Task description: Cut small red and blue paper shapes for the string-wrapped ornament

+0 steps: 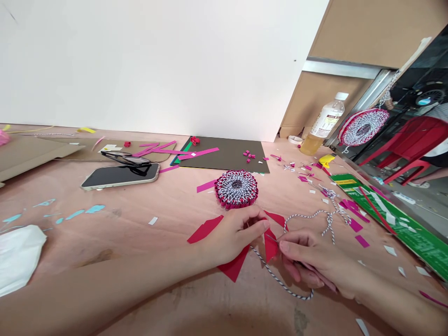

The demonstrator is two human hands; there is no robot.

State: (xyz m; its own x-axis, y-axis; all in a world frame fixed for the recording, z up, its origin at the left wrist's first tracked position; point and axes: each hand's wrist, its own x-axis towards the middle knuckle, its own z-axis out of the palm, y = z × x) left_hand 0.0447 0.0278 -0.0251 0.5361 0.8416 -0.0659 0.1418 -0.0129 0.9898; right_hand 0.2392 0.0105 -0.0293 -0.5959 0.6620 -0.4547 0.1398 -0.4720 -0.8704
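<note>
Plywood tabletop (133,247), streaked with pale blue paint and strewn with paper scraps, runs to a white wall (157,60). Near the middle of it, the left hand (233,235) and the right hand (308,256) work together, their fingertips almost meeting. The left fingers close around a narrow red paper wedge (270,245), while the right thumb and forefinger appear to pinch black-and-white twine (287,290) right beside it; the exact grip is partly hidden. Loose red paper triangles (205,228) lie around the left hand, and the twine trails in a slack loop on the near side, then wanders right among the scraps.

Just far of the hands, a round woven twine-and-paper disc (236,189) lies flat on the table, apart from both hands. A similar disc (364,127) hangs at far right beside a plastic bottle (324,126) of amber liquid. A green cutting mat (395,219) lies along the right side, and a phone (119,176) and glasses (126,158) rest at far left.

The thin paper could crease or tear under a tight pinch. A sharp tug could also drag the slack twine through the scraps, catching them or nudging the disc.
</note>
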